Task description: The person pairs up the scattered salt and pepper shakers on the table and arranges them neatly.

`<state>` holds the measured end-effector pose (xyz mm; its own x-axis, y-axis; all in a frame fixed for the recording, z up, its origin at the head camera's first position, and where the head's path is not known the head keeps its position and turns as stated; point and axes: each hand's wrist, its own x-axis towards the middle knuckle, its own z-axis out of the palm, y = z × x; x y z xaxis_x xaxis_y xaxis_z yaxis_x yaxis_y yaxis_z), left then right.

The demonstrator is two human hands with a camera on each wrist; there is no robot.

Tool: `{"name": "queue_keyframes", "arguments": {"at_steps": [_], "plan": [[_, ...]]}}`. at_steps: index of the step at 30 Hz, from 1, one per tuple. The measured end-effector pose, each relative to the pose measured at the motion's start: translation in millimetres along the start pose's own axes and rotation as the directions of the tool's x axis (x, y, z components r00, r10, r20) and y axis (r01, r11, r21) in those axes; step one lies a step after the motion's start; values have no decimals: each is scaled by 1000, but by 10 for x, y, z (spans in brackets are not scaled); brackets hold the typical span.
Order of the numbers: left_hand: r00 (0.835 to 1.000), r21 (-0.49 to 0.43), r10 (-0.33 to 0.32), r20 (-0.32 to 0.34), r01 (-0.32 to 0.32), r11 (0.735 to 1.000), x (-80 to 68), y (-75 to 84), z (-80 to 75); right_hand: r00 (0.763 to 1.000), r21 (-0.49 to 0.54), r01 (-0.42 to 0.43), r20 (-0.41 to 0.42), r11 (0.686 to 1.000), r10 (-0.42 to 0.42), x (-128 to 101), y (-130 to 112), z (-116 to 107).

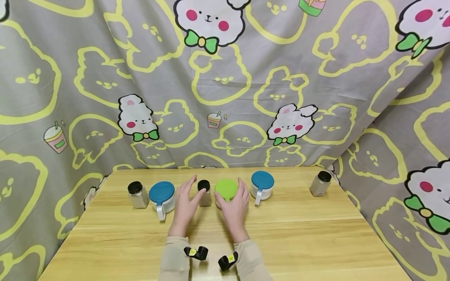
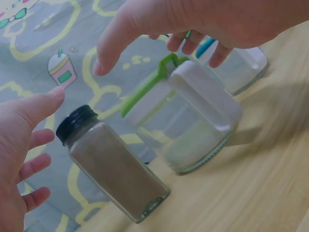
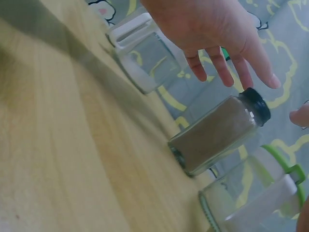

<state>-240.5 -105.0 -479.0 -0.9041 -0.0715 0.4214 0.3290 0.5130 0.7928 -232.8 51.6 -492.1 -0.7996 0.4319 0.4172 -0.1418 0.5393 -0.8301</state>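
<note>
At the far edge of a pale wooden tabletop (image 1: 281,242), a person's left hand (image 1: 184,203) hovers with fingers spread beside a small square glass spice bottle with a black cap (image 1: 204,193), not gripping it. The right hand (image 1: 233,208) rests over a clear glass jar with a lime-green lid (image 1: 226,190); I cannot tell whether it grips. To lift the bottle cleanly, the fingers should close around its flat sides below the cap. Counted: three black-capped bottles, two blue-lidded jars, one green-lidded.

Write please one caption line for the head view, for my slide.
Two open hands, left hand beside a black-capped spice bottle, right hand at a green-lidded jar, on a wooden table.
</note>
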Motion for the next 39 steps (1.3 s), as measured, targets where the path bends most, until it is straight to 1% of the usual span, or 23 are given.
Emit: {"name": "queue_keyframes", "arguments": {"at_steps": [3,5,11,17,21,25,28,31,34,36,39], "plan": [[999,13,26,-31,-25,1000,1,33,-21,1000,20,-2,3,1000,2,16,-40,-43],[997,16,56,-52,-55,998,2,57,-32,1000,34,2,1,999,-2,27,-63,-72],[985,20,142,-99,-141,990,9,115,-53,1000,48,21,-15,999,-21,76,-113,-160],[975,7,177,-135,-178,984,18,157,-74,999,84,20,-31,996,-17,143,-150,-252],[965,3,208,-156,-211,978,26,187,-78,998,66,26,-62,997,-22,191,-132,-291],[961,12,222,-162,-223,975,27,219,-77,995,58,38,-96,998,-32,232,-110,-350],[960,22,229,-160,-228,973,21,249,-81,995,69,29,-100,997,-22,267,-88,-395],[951,43,257,-170,-253,966,16,280,-76,994,75,8,-105,997,0,304,-40,-423],[940,66,290,-180,-283,957,13,314,-61,992,79,4,-126,997,6,342,13,-451],[936,72,303,-179,-295,953,11,334,-46,990,79,5,-143,997,6,365,43,-472],[935,69,309,-172,-301,951,11,355,-21,986,88,13,-166,996,2,403,82,-507]]}}
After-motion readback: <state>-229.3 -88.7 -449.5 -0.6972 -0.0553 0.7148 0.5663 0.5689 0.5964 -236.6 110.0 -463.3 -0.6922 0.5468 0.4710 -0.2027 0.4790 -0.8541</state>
